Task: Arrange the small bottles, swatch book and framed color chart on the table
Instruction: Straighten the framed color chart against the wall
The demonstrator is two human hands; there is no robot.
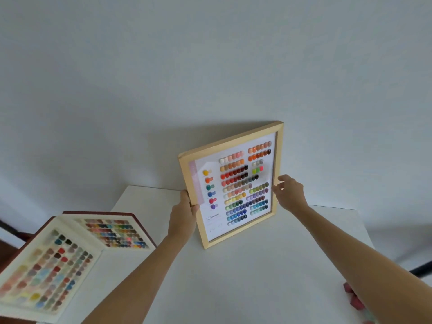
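Note:
The framed color chart, light wood with rows of colored nail samples, stands tilted on the white table, its lower corner resting on the tabletop near the back wall. My left hand grips the frame's left edge. At the right edge my right hand touches the frame, fingers partly curled around it. The swatch book lies open at the left, dark red cover, cream pages full of color chips, overhanging the table's left side. Small pink bottles peek out under my right forearm at the lower right.
A plain white wall rises right behind the table. The table's back edge runs just behind the frame. A dark floor strip shows at the far left and a dark bar at the far right.

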